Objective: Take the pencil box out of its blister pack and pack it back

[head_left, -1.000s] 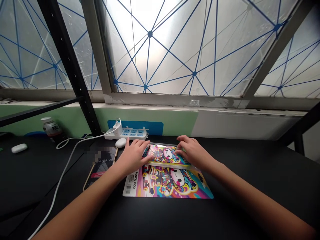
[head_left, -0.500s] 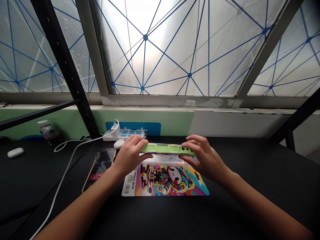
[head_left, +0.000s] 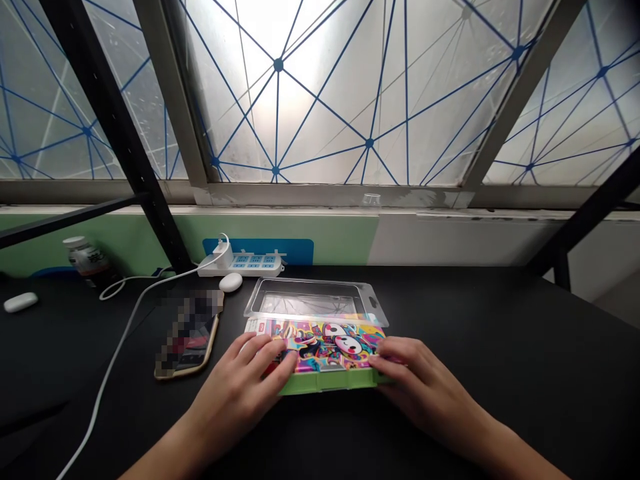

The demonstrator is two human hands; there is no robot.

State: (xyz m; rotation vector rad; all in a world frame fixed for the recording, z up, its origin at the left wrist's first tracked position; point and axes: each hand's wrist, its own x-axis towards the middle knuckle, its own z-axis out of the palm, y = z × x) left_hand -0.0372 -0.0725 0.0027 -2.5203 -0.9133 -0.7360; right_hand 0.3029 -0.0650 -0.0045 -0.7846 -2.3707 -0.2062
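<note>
A pencil box (head_left: 327, 357) with a colourful cartoon lid and a green side lies face up between my hands, its green edge toward me. My left hand (head_left: 245, 373) grips its left end, fingers over the top. At the right end, my right hand (head_left: 425, 377) holds the corner with thumb and fingers. The box covers most of a printed cardboard backing (head_left: 257, 326). Just behind, an open clear plastic blister shell (head_left: 310, 300) rests on the black table (head_left: 475, 347).
To the left lies a phone (head_left: 193, 337), partly blurred, beside a white rounded case (head_left: 231, 283). A white power strip (head_left: 250, 264) with a plugged-in charger stands at the wall. Its white cable (head_left: 120, 340) runs toward me. Farther left are a dark bottle (head_left: 90, 260) and a small white object (head_left: 21, 303).
My hands have brought the pencil box down and toward me, turning it from edge-on to lid up. It now covers the card's print, and the clear shell behind has come into view.
</note>
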